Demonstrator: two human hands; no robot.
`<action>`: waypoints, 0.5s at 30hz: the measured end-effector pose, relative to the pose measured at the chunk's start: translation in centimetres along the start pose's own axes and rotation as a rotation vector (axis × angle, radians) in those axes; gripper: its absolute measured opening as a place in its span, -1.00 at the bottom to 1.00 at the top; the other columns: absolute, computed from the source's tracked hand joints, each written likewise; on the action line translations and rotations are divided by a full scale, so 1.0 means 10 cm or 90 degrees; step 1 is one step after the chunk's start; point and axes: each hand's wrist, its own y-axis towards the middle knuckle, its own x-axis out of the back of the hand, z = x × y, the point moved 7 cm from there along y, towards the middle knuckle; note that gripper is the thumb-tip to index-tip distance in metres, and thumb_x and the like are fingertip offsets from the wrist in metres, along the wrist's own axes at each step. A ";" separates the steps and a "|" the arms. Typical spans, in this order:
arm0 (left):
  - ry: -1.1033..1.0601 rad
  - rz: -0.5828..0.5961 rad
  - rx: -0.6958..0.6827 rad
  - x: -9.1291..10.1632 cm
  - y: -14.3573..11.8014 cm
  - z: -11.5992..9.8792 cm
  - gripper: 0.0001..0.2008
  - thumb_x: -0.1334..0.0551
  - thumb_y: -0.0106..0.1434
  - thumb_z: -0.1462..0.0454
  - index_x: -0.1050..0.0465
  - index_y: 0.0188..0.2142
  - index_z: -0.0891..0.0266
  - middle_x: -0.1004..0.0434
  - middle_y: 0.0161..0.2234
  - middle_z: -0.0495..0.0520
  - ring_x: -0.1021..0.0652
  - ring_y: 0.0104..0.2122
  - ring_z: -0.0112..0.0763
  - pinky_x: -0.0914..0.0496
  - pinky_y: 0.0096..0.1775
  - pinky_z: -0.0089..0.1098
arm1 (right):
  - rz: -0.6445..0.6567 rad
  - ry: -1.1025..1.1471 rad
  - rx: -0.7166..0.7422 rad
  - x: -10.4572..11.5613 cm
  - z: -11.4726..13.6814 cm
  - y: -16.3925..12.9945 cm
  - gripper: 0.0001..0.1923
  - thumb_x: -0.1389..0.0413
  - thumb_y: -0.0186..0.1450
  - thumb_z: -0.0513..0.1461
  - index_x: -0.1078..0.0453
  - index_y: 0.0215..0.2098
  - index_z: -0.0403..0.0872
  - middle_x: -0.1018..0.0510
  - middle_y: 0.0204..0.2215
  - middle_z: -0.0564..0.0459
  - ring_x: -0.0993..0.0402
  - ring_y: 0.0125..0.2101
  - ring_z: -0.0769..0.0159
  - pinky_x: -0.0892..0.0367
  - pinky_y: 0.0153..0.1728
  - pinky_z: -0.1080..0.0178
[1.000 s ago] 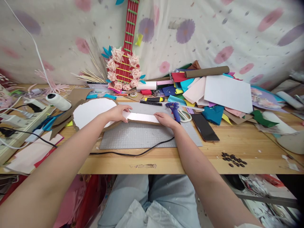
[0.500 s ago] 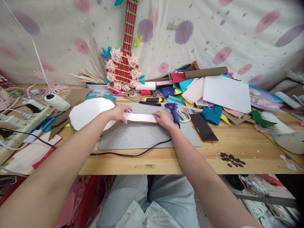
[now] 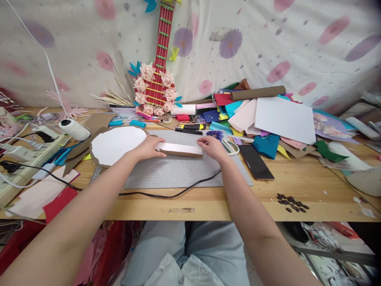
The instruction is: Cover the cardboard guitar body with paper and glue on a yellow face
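Observation:
A guitar-shaped cardboard cutout with a white face (image 3: 116, 145) lies across the grey cutting mat (image 3: 166, 174); its rounded body is at left, its narrow neck points right. My left hand (image 3: 149, 147) grips the neck near the body, thumb on the near side and fingers on the far side. At the neck's free end, my right hand (image 3: 211, 146) has its fingertips pinched together just behind the corner; whether they hold anything is hidden. Behind my right hand lies a blue glue gun (image 3: 216, 134), its black cord (image 3: 178, 194) looping over the mat's front.
A phone (image 3: 256, 162), white-handled scissors (image 3: 231, 147) and several dark beads (image 3: 292, 202) lie on the right. Coloured paper (image 3: 238, 115) is heaped behind. A red flower-trimmed guitar (image 3: 157, 85) leans at the back. White thread (image 3: 74, 129) and a power strip (image 3: 35, 159) sit at left.
The cutout has moved slightly right and its brown near edge shows more along the neck. My right hand has shifted right and back, uncovering the neck's end.

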 end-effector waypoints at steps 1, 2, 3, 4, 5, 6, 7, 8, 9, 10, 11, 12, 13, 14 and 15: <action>-0.019 -0.011 0.016 -0.01 -0.01 0.02 -0.36 -0.25 -0.02 -0.02 -0.32 0.01 0.25 -0.38 -0.01 0.15 -0.29 0.02 -0.11 -0.19 0.02 -0.24 | 0.031 0.014 -0.002 0.08 -0.03 -0.04 -0.80 -0.05 0.21 -0.19 -0.49 -0.30 -0.07 -0.56 -0.27 0.02 -0.44 -0.29 0.31 -0.27 -0.23 0.27; -0.036 -0.020 0.032 -0.02 -0.01 0.04 -0.40 -0.25 -0.01 0.00 -0.34 0.00 0.23 -0.38 -0.02 0.14 -0.30 0.01 -0.13 -0.21 0.00 -0.26 | 0.072 0.023 -0.010 0.15 -0.08 -0.09 -0.81 -0.06 0.20 -0.16 -0.48 -0.32 -0.05 -0.57 -0.33 0.05 -0.44 -0.34 0.32 -0.28 -0.29 0.28; -0.049 -0.027 0.046 -0.02 -0.02 0.06 -0.43 -0.25 0.00 0.02 -0.35 -0.01 0.21 -0.39 -0.04 0.12 -0.31 0.01 -0.15 -0.22 -0.01 -0.27 | 0.110 0.028 -0.030 0.22 -0.16 -0.15 -0.80 -0.09 0.18 -0.13 -0.48 -0.33 -0.04 -0.56 -0.39 0.06 -0.43 -0.40 0.33 -0.27 -0.35 0.28; -0.060 -0.032 0.055 -0.02 -0.02 0.06 -0.45 -0.25 0.01 0.04 -0.35 -0.02 0.20 -0.39 -0.05 0.10 -0.31 0.00 -0.16 -0.23 -0.01 -0.28 | 0.140 0.019 -0.059 0.28 -0.26 -0.20 -0.78 -0.10 0.16 -0.09 -0.48 -0.38 -0.05 -0.55 -0.43 0.05 -0.42 -0.44 0.32 -0.26 -0.40 0.27; -0.069 -0.035 0.061 -0.02 -0.03 0.07 -0.46 -0.26 0.00 0.05 -0.35 -0.02 0.19 -0.39 -0.06 0.10 -0.32 0.00 -0.17 -0.23 -0.01 -0.29 | 0.145 -0.005 -0.104 0.34 -0.38 -0.25 -0.74 -0.11 0.15 -0.05 -0.46 -0.45 -0.07 -0.54 -0.48 0.01 -0.41 -0.47 0.30 -0.25 -0.44 0.26; -0.077 -0.036 0.066 -0.02 -0.03 0.07 -0.45 -0.27 0.00 0.06 -0.35 -0.02 0.19 -0.39 -0.06 0.09 -0.32 0.00 -0.18 -0.23 -0.01 -0.29 | 0.120 -0.036 -0.148 0.42 -0.50 -0.28 -0.70 -0.12 0.13 -0.01 -0.43 -0.48 -0.09 -0.52 -0.51 -0.02 -0.40 -0.49 0.28 -0.24 -0.46 0.24; -0.084 -0.034 0.069 -0.01 -0.03 0.07 -0.45 -0.27 -0.01 0.06 -0.34 -0.02 0.19 -0.39 -0.07 0.09 -0.32 0.00 -0.18 -0.23 -0.01 -0.29 | 0.083 -0.066 -0.188 0.48 -0.61 -0.30 -0.67 -0.12 0.12 0.02 -0.40 -0.48 -0.10 -0.51 -0.51 -0.05 -0.39 -0.49 0.26 -0.23 -0.46 0.23; -0.091 -0.032 0.073 -0.01 -0.03 0.06 -0.45 -0.27 -0.01 0.07 -0.34 -0.02 0.19 -0.40 -0.07 0.09 -0.32 0.00 -0.17 -0.23 -0.01 -0.29 | 0.039 -0.092 -0.216 0.52 -0.68 -0.30 -0.64 -0.13 0.10 0.04 -0.37 -0.46 -0.11 -0.50 -0.49 -0.07 -0.39 -0.46 0.23 -0.23 -0.45 0.22; -0.099 -0.032 0.077 -0.01 -0.03 0.06 -0.44 -0.28 -0.02 0.07 -0.34 -0.02 0.20 -0.40 -0.07 0.09 -0.32 0.00 -0.17 -0.23 -0.01 -0.29 | -0.005 -0.110 -0.226 0.53 -0.73 -0.28 -0.61 -0.14 0.08 0.06 -0.36 -0.42 -0.12 -0.50 -0.46 -0.09 -0.40 -0.42 0.20 -0.25 -0.41 0.21; -0.104 -0.032 0.080 0.00 -0.03 0.06 -0.44 -0.28 -0.03 0.06 -0.35 -0.02 0.20 -0.41 -0.07 0.09 -0.32 -0.01 -0.16 -0.23 -0.01 -0.28 | -0.038 -0.119 -0.221 0.51 -0.75 -0.25 -0.58 -0.16 0.07 0.06 -0.35 -0.38 -0.13 -0.50 -0.40 -0.11 -0.41 -0.36 0.17 -0.26 -0.36 0.20; -0.108 -0.033 0.081 0.00 -0.03 0.06 -0.43 -0.28 -0.04 0.06 -0.35 -0.02 0.20 -0.42 -0.07 0.09 -0.32 -0.01 -0.16 -0.23 0.00 -0.27 | -0.061 -0.126 -0.203 0.46 -0.75 -0.20 -0.56 -0.17 0.05 0.05 -0.35 -0.34 -0.14 -0.49 -0.34 -0.13 -0.40 -0.28 0.14 -0.27 -0.29 0.18; -0.111 -0.034 0.080 0.00 -0.03 0.05 -0.42 -0.28 -0.04 0.06 -0.34 -0.02 0.19 -0.42 -0.08 0.09 -0.32 -0.01 -0.15 -0.23 0.00 -0.26 | -0.079 -0.135 -0.176 0.39 -0.73 -0.15 -0.54 -0.18 0.05 0.04 -0.35 -0.29 -0.15 -0.48 -0.28 -0.15 -0.38 -0.21 0.11 -0.26 -0.22 0.16; -0.112 -0.033 0.077 0.00 -0.03 0.04 -0.41 -0.28 -0.05 0.06 -0.34 -0.01 0.19 -0.43 -0.08 0.08 -0.32 -0.01 -0.15 -0.22 0.00 -0.25 | -0.092 -0.144 -0.169 0.33 -0.72 -0.10 -0.51 -0.18 0.04 0.04 -0.35 -0.25 -0.17 -0.47 -0.24 -0.17 -0.36 -0.15 0.07 -0.25 -0.17 0.14; -0.113 -0.032 0.075 0.00 -0.03 0.04 -0.40 -0.28 -0.05 0.05 -0.33 0.00 0.19 -0.44 -0.07 0.08 -0.32 -0.01 -0.14 -0.22 0.01 -0.24 | -0.102 -0.146 -0.177 0.26 -0.73 -0.06 -0.48 -0.17 0.05 0.04 -0.35 -0.20 -0.19 -0.46 -0.21 -0.19 -0.34 -0.12 0.04 -0.24 -0.15 0.11; -0.114 -0.030 0.073 -0.01 -0.04 0.03 -0.39 -0.28 -0.05 0.05 -0.32 0.01 0.20 -0.44 -0.07 0.08 -0.31 -0.01 -0.14 -0.21 0.01 -0.23 | -0.108 -0.144 -0.194 0.21 -0.75 -0.04 -0.47 -0.14 0.08 0.04 -0.35 -0.16 -0.20 -0.46 -0.20 -0.22 -0.34 -0.10 0.02 -0.23 -0.14 0.10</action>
